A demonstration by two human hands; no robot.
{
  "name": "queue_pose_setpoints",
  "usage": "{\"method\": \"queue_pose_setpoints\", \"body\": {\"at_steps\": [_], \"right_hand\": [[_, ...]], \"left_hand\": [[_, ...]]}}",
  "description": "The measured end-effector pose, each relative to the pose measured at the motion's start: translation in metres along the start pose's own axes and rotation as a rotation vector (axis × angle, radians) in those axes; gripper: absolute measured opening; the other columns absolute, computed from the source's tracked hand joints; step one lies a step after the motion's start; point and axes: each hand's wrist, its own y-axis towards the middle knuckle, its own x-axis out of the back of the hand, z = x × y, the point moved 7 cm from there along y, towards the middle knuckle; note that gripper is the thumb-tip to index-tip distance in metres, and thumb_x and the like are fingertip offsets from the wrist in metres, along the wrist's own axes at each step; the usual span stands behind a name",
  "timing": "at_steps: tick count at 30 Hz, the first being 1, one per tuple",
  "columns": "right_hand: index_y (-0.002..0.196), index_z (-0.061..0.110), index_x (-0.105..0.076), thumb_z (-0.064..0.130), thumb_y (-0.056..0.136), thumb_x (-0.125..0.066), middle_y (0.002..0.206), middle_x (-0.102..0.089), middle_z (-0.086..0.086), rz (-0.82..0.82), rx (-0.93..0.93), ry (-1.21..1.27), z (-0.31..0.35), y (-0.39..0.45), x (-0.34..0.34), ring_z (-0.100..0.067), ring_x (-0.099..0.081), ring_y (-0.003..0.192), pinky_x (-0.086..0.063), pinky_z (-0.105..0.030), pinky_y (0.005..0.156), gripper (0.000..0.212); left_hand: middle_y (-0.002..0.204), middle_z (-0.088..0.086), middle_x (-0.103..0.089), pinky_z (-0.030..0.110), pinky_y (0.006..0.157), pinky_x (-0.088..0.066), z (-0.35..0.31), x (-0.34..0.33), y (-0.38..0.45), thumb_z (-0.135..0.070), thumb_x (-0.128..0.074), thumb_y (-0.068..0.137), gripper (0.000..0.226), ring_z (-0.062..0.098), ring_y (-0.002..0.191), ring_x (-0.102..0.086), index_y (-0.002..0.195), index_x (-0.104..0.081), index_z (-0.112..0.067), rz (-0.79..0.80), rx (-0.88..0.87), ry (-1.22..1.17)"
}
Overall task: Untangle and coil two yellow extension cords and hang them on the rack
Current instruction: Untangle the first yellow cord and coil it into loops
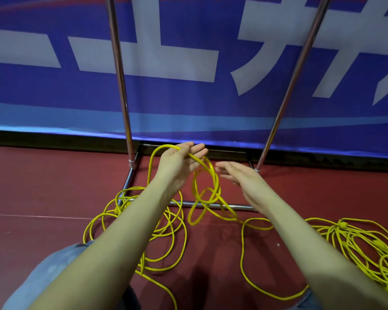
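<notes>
My left hand (181, 162) is raised palm-up, and a loop of yellow extension cord (205, 189) lies across its palm under the thumb, with loops hanging down from it. My right hand (235, 173) is beside it with fingers straight, holding nothing; its fingertips are blurred. Loose yellow cord lies in a pile (143, 222) on the floor at the left. A second tangled bundle (363, 245) with plugs lies at the right. The chrome rack (121, 86) stands right behind my hands, with two uprights and a low base frame.
A large blue banner with white characters (188, 52) covers the wall behind the rack. The floor (43, 186) is dark red. My knees in blue jeans (47, 276) show at the bottom left. The rack's base bar (211, 205) lies under the hanging loops.
</notes>
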Motion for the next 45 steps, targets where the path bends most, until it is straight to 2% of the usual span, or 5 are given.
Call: {"method": "queue_pose_setpoints", "body": {"at_steps": [3,14,31,36,45], "right_hand": [[0.106,0.013,-0.065,0.009,0.093,-0.051,0.103,-0.065,-0.006,0.131,0.11,-0.03,0.019,0.001,-0.015,-0.011,-0.059,0.093,-0.046,-0.021,0.092,0.019],[0.091,0.004,-0.059,-0.003,0.085,-0.061,0.066,-0.069,-0.005,-0.019,0.004,0.146,0.022,0.008,-0.026,-0.013,-0.065,0.055,-0.055,-0.023,0.057,0.01],[0.09,0.004,-0.066,0.005,0.092,-0.054,0.061,-0.068,-0.001,-0.124,-0.208,0.226,-0.012,0.021,0.007,-0.015,-0.064,0.057,-0.054,-0.031,0.068,0.012],[0.111,0.016,-0.058,0.006,0.081,-0.071,0.092,-0.06,0.005,-0.297,0.093,-0.092,0.015,0.017,0.013,-0.007,-0.057,0.082,-0.045,-0.017,0.079,0.034],[0.096,0.019,-0.069,0.021,0.092,-0.06,0.084,-0.065,-0.005,0.152,0.181,-0.389,0.022,0.014,-0.035,-0.002,-0.051,0.072,-0.041,-0.019,0.073,0.01]], "left_hand": [[0.096,0.017,-0.066,0.032,0.07,-0.058,-0.014,-0.006,-0.001,-0.011,-0.036,0.102,0.017,0.021,0.075,-0.072,0.094,-0.05,-0.004,0.046,-0.036,-0.053],[0.098,0.015,-0.066,0.032,0.074,-0.058,-0.039,-0.012,-0.007,-0.011,-0.037,0.102,0.016,0.018,0.087,-0.07,0.094,-0.048,-0.004,0.081,-0.074,-0.112],[0.082,0.012,-0.071,0.032,0.067,-0.059,-0.042,-0.017,-0.014,-0.007,-0.04,0.1,0.014,0.02,0.07,-0.072,0.094,-0.051,-0.002,0.05,-0.103,-0.16],[0.09,0.014,-0.069,0.033,0.074,-0.058,-0.042,-0.012,-0.009,-0.01,-0.04,0.101,0.015,0.02,0.075,-0.072,0.093,-0.051,-0.003,0.035,-0.12,-0.149],[0.084,0.01,-0.071,0.032,0.071,-0.058,-0.044,-0.02,-0.012,-0.009,-0.039,0.101,0.015,0.019,0.082,-0.072,0.093,-0.051,-0.004,0.096,-0.092,-0.174]]}}
